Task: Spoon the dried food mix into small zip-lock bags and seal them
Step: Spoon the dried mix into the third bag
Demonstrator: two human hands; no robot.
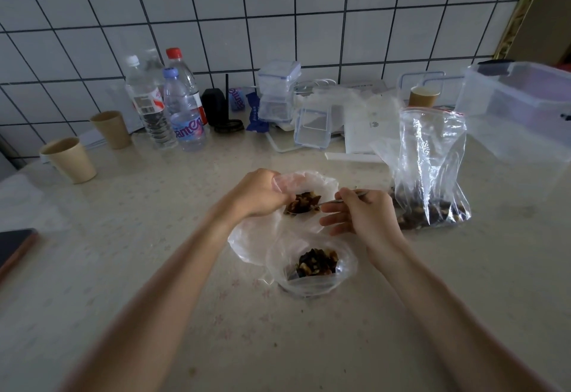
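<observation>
Water bottles (168, 104), paper cups (69, 159), clear lidded boxes (278, 94) and a large tub (519, 113) crowd the back of the desk (123, 237). A tall zip-lock bag (432, 169) of dried mix stands just right of the hands. A small filled bag (312, 265) lies open nearest the person. The left hand (256, 193) pinches the rim of another small bag (296, 184), holding it open. The right hand (361, 215) grips a spoon (304, 207) loaded with mix at that bag's mouth, its lower fingers (332, 221) extended.
</observation>
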